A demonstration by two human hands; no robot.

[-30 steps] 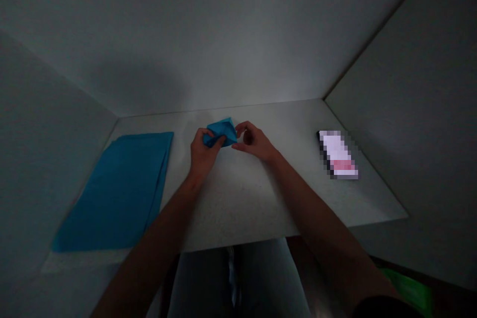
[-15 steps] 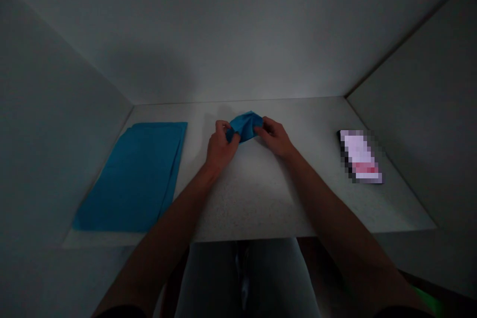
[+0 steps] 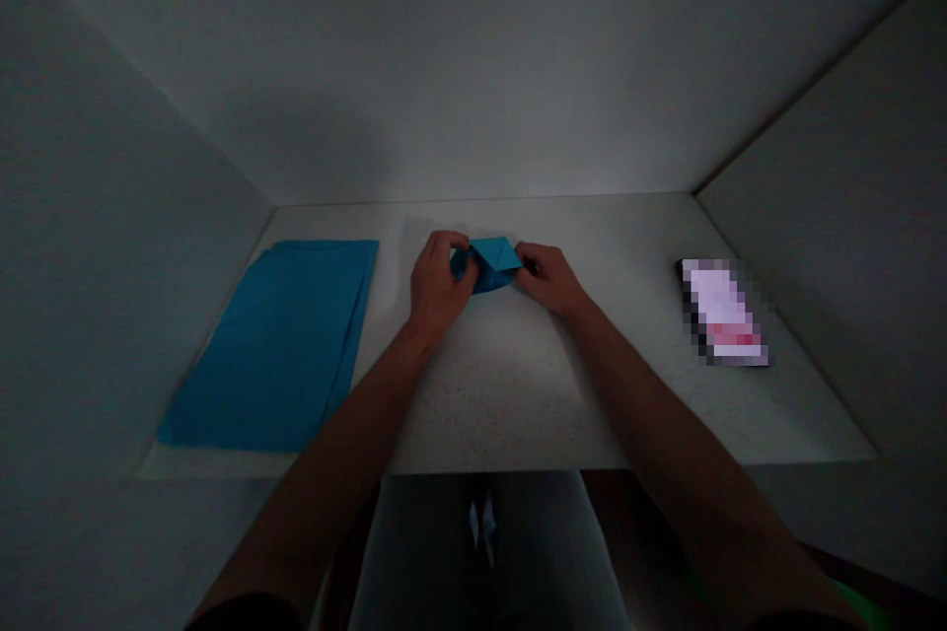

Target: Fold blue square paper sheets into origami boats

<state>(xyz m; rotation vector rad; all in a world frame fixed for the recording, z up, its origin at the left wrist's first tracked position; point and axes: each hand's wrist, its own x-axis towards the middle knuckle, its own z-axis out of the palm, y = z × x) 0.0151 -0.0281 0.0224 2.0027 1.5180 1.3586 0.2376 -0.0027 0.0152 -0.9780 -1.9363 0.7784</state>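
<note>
Speckled white desk (image 3: 518,394) bears folded blue paper (image 3: 492,261) pinched by both hands.

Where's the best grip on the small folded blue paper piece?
Probably its two side ends, one hand coming in from each side: the folded blue paper is wider than deep, with loose-looking flaps across its middle. The left hand and right hand pinch it at those ends now.

Screen of the flat dark phone (image 3: 721,313): pixelated, unreadable. The 2 ends of the small folded blue paper piece (image 3: 489,262): covered by the left hand (image 3: 436,286) and right hand (image 3: 548,278). Both forearms: cut off at the bottom edge.
</note>
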